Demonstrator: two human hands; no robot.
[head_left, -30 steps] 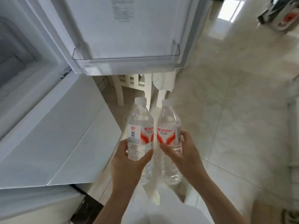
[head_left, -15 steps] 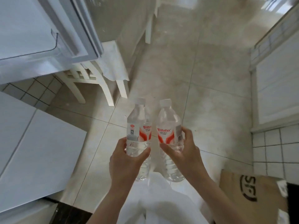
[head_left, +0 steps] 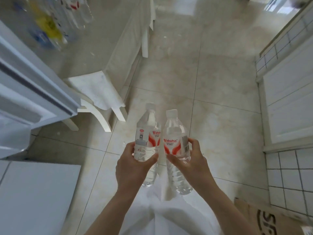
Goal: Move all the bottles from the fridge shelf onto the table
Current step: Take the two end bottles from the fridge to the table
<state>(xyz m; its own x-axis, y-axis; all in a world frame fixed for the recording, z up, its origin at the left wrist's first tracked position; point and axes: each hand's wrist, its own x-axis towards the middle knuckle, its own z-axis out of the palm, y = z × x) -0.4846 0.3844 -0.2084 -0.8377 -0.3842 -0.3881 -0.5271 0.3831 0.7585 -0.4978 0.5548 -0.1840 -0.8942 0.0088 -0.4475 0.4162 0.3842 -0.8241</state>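
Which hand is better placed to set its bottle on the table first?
Probably the left hand: its bottle is on the side nearer the table, up-left. The right hand with its bottle is farther away.

I see floor [head_left: 220, 133]: large glossy beige tiles, thin dark grout lines. Bright daylight glare on floor at top right [head_left: 277, 5]. Right side: white panelled cabinet [head_left: 291, 106] with small white square wall tiles [head_left: 291, 180] beside and below it. Brown cardboard box [head_left: 274, 219] at bottom right, dark print on it. Left: white fridge door [head_left: 33, 89] edge, blurred. White-legged surface [head_left: 94, 53] at top left, pale cloth hanging over its edge.
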